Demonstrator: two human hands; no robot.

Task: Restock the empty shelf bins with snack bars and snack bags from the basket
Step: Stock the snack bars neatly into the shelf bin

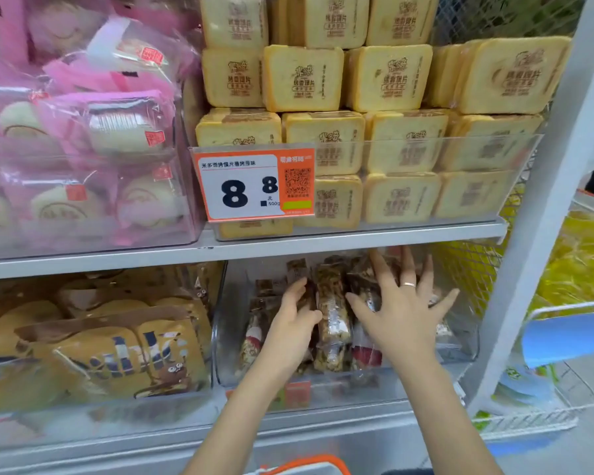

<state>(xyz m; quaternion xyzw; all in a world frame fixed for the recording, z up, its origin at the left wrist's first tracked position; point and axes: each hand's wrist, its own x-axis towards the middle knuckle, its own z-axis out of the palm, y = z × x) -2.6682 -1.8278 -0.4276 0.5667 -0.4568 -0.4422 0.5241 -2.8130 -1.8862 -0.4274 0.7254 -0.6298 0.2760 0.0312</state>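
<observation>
- Currently both hands are inside the clear plastic bin [460,341] on the lower shelf, right of centre.
- Left hand [290,325]: fingers curled round a clear-wrapped nut-and-grain snack bar [333,317], holding its left side.
- Right hand [400,311]: fingers spread wide and straight, lying flat on the bars to the right; it grips nothing.
- Bin state: several bars stand or lean in its left and middle part; its right part shows mostly bare plastic. Judged partly filled.
- Orange-rimmed basket [309,465]: only an edge shows at the near bottom; contents hidden, so remaining stock cannot be told.
- Neighbouring bins look stocked: tan printed snack bags [110,351] lower left, pink-wrapped buns [83,132] upper left, yellow toast-shaped packs [384,132] upper right behind the orange price tag [251,183].
- Judgement: bars under way; no empty bin visible for the bags.
</observation>
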